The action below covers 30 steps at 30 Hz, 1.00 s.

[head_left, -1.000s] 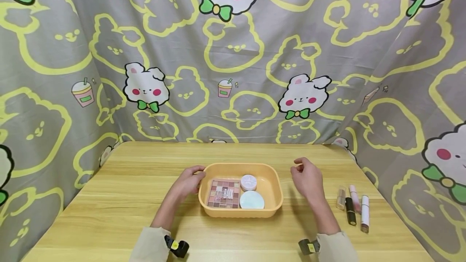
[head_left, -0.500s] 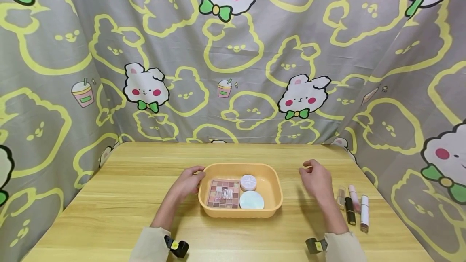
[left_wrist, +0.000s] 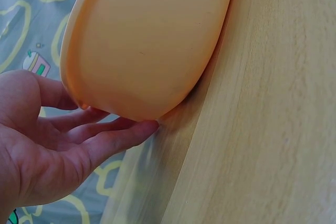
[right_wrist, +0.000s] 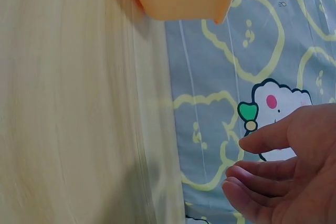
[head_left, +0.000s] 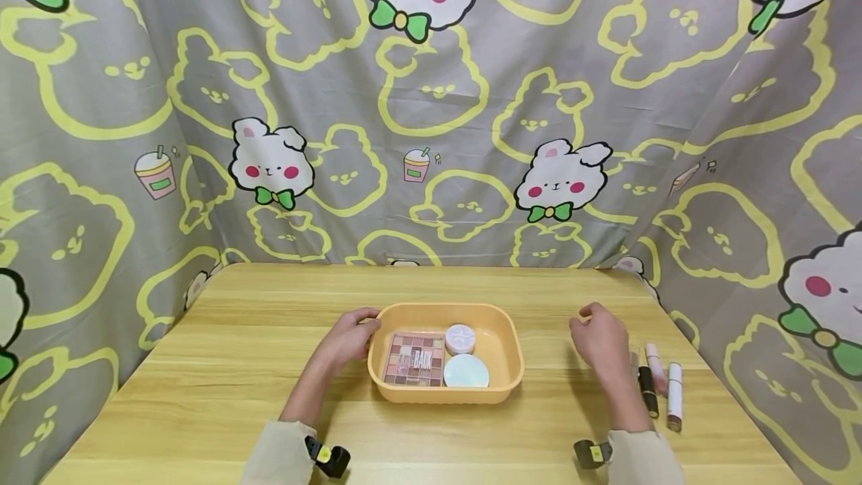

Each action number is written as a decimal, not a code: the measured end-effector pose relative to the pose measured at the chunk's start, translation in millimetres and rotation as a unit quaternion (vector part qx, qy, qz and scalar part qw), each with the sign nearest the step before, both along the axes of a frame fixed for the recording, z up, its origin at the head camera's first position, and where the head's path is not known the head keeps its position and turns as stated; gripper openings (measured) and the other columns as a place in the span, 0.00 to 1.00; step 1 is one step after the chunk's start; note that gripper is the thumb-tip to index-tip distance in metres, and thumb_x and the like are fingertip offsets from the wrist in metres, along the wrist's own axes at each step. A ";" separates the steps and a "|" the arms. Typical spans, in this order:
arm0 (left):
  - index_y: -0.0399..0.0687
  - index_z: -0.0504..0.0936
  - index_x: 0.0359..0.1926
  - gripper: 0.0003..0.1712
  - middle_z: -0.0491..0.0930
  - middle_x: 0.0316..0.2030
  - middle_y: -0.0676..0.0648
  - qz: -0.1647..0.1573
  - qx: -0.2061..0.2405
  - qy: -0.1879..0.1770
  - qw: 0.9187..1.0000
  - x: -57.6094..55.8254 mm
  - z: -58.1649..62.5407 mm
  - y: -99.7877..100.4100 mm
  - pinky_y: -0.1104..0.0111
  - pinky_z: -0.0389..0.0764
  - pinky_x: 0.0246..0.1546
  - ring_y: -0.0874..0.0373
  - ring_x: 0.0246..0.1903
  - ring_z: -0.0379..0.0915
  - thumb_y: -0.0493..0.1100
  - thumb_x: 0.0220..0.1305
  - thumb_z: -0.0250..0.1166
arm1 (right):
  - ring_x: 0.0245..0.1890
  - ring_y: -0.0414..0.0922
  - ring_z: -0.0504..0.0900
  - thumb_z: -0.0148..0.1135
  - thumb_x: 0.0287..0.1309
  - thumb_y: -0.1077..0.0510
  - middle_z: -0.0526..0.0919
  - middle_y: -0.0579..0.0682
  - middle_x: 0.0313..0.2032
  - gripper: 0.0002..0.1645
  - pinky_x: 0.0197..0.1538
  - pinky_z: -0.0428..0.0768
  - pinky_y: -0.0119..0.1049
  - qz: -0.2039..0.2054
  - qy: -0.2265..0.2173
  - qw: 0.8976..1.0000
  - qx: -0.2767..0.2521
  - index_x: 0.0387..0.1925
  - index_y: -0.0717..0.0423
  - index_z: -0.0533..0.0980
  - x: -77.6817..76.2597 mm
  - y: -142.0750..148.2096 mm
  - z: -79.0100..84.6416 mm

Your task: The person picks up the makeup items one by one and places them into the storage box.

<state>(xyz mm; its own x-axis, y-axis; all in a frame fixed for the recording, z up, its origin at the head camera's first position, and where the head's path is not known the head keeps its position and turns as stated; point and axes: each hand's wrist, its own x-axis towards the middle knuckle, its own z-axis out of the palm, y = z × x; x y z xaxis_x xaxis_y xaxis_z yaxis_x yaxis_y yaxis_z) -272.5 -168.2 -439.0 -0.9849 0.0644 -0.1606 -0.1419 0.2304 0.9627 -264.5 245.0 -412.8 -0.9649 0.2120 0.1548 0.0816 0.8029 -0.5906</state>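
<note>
The tray (head_left: 446, 395) sits on the surface (head_left: 310, 287) between the two hands, its long axis running from left to right. The left hand (head_left: 352, 335) is the nearer one: it grips the tray's left end, its fingers against the outer wall. The right hand (head_left: 601, 337) hangs off the tray's right end, well apart from it, fingers loosely bent and holding nothing.

Inside the tray, the palette (head_left: 414, 360) lies toward the left end, with the small case (head_left: 460, 338) and the larger case (head_left: 466, 371) just to its right; the right end of the tray is bare.

Beyond the right hand, well to the right of the tray, lie the black tube (head_left: 649, 392), pink tube (head_left: 655, 367) and white tube (head_left: 675, 397), near one another. Their long axes run roughly across the tray's. A clear tube (head_left: 634, 359) beside them is partly hidden by the right arm. For these four, the right hand is clearly nearer.
</note>
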 end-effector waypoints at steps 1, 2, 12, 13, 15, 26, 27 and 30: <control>0.35 0.75 0.63 0.21 0.81 0.49 0.35 0.000 0.000 0.000 1.000 0.1 0.1 0.0 0.60 0.86 0.39 0.50 0.44 0.81 0.39 0.76 0.52 | 0.46 0.68 0.81 0.52 0.66 0.56 0.84 0.70 0.45 0.24 0.44 0.78 0.59 -0.003 -0.001 1.000 0.003 0.55 0.71 0.75 -0.1 1.1 0.0; 0.35 0.75 0.63 0.21 0.81 0.49 0.35 0.000 0.000 -0.001 1.000 0.2 0.0 -0.1 0.60 0.86 0.39 0.50 0.44 0.81 0.39 0.76 0.52 | 0.47 0.68 0.81 0.52 0.66 0.55 0.84 0.70 0.45 0.24 0.44 0.78 0.59 -0.006 -0.004 1.000 0.005 0.55 0.70 0.74 0.1 2.1 -0.1; 0.35 0.75 0.64 0.21 0.81 0.51 0.36 0.000 0.003 0.000 1.000 1.0 1.4 0.7 0.60 0.86 0.40 0.50 0.46 0.81 0.39 0.76 0.52 | 0.48 0.73 0.78 0.51 0.65 0.56 0.83 0.73 0.47 0.26 0.49 0.77 0.61 -0.011 -0.001 1.000 0.021 0.54 0.74 0.73 -0.7 10.9 -1.0; 0.34 0.75 0.64 0.21 0.81 0.51 0.35 -0.002 0.002 0.002 1.000 1.0 1.2 0.6 0.60 0.86 0.40 0.50 0.46 0.81 0.39 0.76 0.51 | 0.49 0.73 0.78 0.51 0.65 0.56 0.82 0.74 0.48 0.26 0.50 0.76 0.62 -0.012 0.000 1.000 0.022 0.54 0.74 0.73 -0.7 11.5 -1.0; 0.33 0.74 0.64 0.21 0.81 0.50 0.34 -0.004 0.004 0.003 1.000 0.9 0.9 0.4 0.60 0.86 0.40 0.50 0.45 0.81 0.39 0.76 0.51 | 0.50 0.75 0.76 0.51 0.65 0.56 0.81 0.75 0.49 0.26 0.51 0.75 0.63 -0.015 0.000 1.000 0.024 0.53 0.75 0.74 -1.0 13.3 -1.7; 0.32 0.73 0.64 0.22 0.81 0.50 0.32 -0.011 0.006 0.005 1.000 2.1 0.8 -0.1 0.59 0.86 0.39 0.49 0.45 0.81 0.41 0.77 0.51 | 0.51 0.75 0.74 0.48 0.68 0.54 0.78 0.77 0.51 0.24 0.52 0.74 0.62 -0.029 -0.025 0.999 0.017 0.51 0.73 0.73 -0.8 25.6 -3.5; 0.32 0.73 0.64 0.22 0.81 0.50 0.33 -0.010 0.007 0.004 1.000 2.1 1.0 -0.2 0.59 0.86 0.39 0.49 0.45 0.81 0.40 0.77 0.51 | 0.52 0.76 0.74 0.48 0.67 0.54 0.78 0.77 0.51 0.25 0.52 0.74 0.63 -0.031 -0.026 0.999 0.016 0.52 0.73 0.73 -0.7 26.5 -3.6; 0.33 0.74 0.64 0.21 0.81 0.49 0.33 -0.011 0.010 0.002 1.000 0.7 0.1 -0.8 0.60 0.86 0.39 0.49 0.45 0.81 0.40 0.77 0.50 | 0.52 0.76 0.74 0.49 0.67 0.54 0.77 0.78 0.51 0.25 0.52 0.73 0.63 -0.038 -0.023 0.999 0.017 0.52 0.74 0.72 -0.4 28.8 -4.3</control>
<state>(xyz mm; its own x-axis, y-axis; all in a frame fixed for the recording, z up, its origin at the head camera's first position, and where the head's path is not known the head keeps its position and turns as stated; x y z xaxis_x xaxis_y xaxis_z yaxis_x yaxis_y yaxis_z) -271.8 -169.0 -438.9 -0.9837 0.0897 -0.1557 -0.1337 0.2142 0.9676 -264.9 273.8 -417.1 -0.9522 0.2812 0.1197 0.1697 0.8123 -0.5581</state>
